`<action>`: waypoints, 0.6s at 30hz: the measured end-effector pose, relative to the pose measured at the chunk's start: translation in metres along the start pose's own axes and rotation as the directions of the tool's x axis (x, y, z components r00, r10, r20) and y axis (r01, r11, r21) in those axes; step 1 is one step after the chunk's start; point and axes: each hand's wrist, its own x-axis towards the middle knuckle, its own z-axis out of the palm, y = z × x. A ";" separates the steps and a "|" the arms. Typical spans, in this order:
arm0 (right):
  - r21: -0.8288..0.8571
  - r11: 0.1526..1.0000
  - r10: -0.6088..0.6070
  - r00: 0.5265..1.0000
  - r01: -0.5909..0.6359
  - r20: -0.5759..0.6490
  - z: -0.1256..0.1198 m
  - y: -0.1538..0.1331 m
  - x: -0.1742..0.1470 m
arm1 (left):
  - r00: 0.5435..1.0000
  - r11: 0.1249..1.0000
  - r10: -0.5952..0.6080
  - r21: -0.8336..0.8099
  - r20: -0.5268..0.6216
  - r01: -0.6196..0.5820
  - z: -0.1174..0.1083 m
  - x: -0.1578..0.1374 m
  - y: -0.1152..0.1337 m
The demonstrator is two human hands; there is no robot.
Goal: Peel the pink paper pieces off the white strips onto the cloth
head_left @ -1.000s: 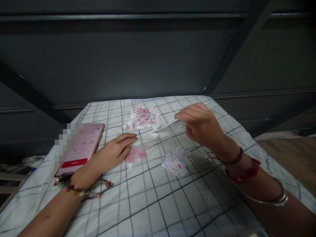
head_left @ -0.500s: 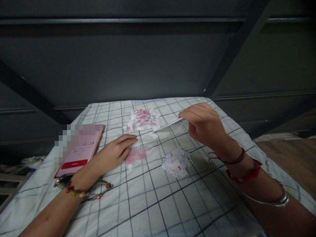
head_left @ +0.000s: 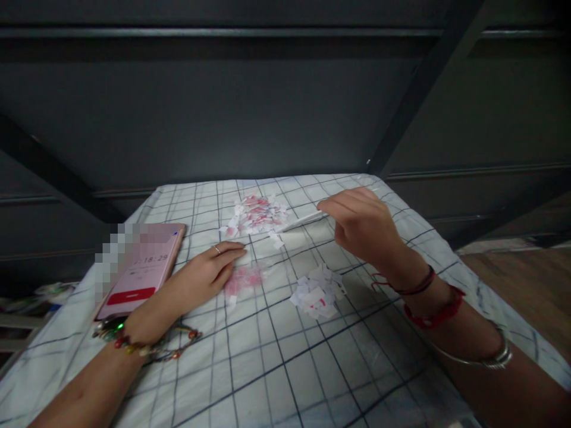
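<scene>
Both forearms bare, no sleeves. Left hand (head_left: 203,277): thin ring (head_left: 217,249) on one finger; wrist carries beaded bracelet (head_left: 134,346), mixed red, green, yellow and pale beads, with loose beaded strand trailing beside it. Right hand (head_left: 363,229): thin dark red cord (head_left: 419,286) at wrist, thicker red woven bracelet (head_left: 439,314) behind it, silver metal bangle (head_left: 488,358) farther up forearm.

A: What can't you make out?

B: The upper left part of the phone (head_left: 143,268) is pixelated. The print on the small paper scraps (head_left: 257,216) is too fine to read.

A: And the arms?

B: Both forearms are cut off by the near edge. The left hand (head_left: 196,280) hides part of the pink scrap pile (head_left: 244,278).
</scene>
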 end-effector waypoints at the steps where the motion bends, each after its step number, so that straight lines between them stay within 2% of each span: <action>1: -0.007 1.000 0.003 1.000 -0.003 -0.011 0.000 0.000 0.000 | 1.000 1.000 0.001 -0.002 0.000 -0.001 0.000 0.000 0.000; 8: 0.003 0.999 0.045 0.999 -0.045 -0.012 -0.001 0.002 0.000 | 1.000 1.000 -0.004 -0.025 0.002 0.004 -0.002 0.000 0.001; 18: 0.076 0.997 -0.021 0.998 0.018 0.051 -0.012 0.012 0.001 | 1.000 1.000 -0.001 -0.021 -0.015 0.001 0.002 -0.002 -0.006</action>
